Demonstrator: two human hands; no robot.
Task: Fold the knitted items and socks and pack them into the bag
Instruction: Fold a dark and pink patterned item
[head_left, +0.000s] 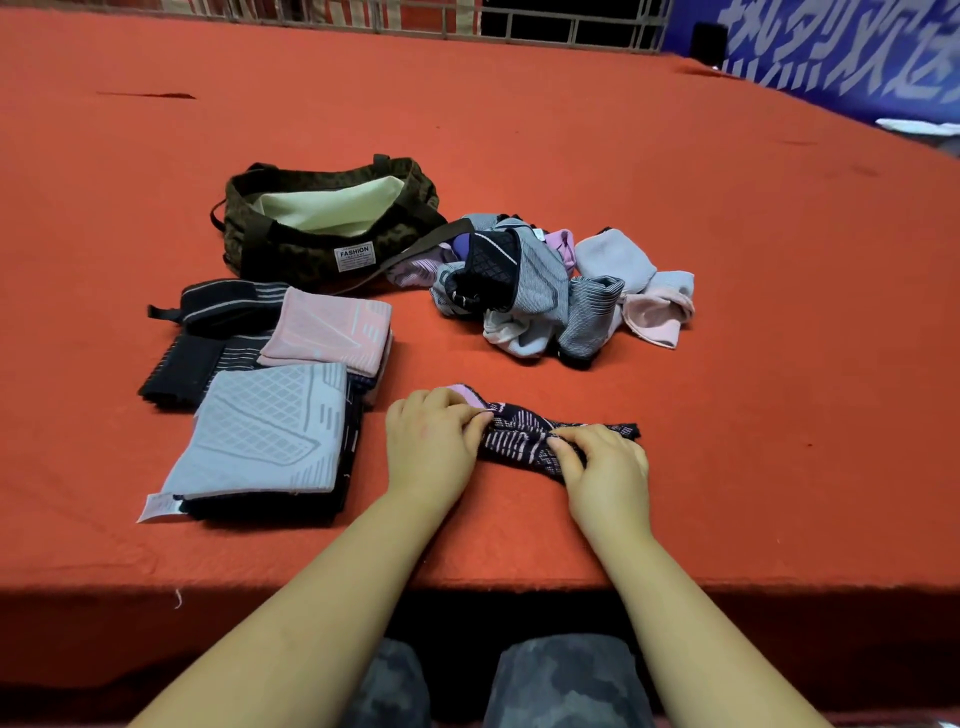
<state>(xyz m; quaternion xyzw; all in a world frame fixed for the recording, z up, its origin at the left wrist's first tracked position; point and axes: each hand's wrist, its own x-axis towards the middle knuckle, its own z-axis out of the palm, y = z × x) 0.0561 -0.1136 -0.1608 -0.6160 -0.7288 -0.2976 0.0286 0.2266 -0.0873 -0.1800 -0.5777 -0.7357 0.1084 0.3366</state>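
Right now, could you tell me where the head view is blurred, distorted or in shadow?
Head view: the blue banner top right is smeared; wide-angle distortion bows the red table; deep shadow lies below its near edge; the dark sock and both hands stay sharp.

A small white sewn patch (354, 255) on the front of the dark olive patterned bag (291, 249) reads "FASHION" in dark capitals; finer lines of print sit beneath that word but are too small to read. At the far right, a blue banner (852, 57) carries large white Chinese characters, blurred and cut off by the frame edge, so they cannot be read with certainty. A white tag (156, 506) pokes out from the near corner of the folded grey knitted item (260, 431); its print is illegible.
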